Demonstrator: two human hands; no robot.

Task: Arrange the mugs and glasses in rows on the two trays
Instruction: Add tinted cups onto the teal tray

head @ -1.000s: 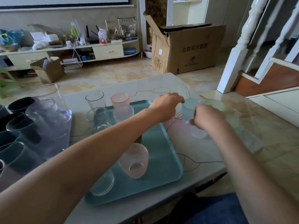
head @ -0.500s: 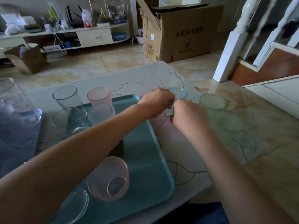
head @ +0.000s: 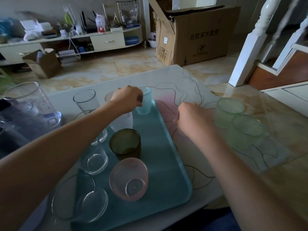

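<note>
Now set on the teal plastic tray (head: 166,164) at its far right corner, about twelve o'clock: frosted pale-blue tumbler (head: 145,104), upright, gripped by left hand (head: 128,100). Right hand (head: 191,119) loosely curled, empty, nearer the frosted green textured cups (head: 230,112) at three o'clock on the worktop (head: 200,155).

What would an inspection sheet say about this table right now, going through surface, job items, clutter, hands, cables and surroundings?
Surface: pale table with thin line pattern.
Job's things: teal tray holding a dark green glass, a pink glass, clear glasses; blue cup at the tray's far end; green glasses off tray at right.
Clutter: measuring jug at left.
Hands: left hand grips the blue cup; right hand curled, what it holds hidden.
Cables: white cord hanging from the shelf.
Surroundings: cardboard box, shelf unit, stair post.
</note>
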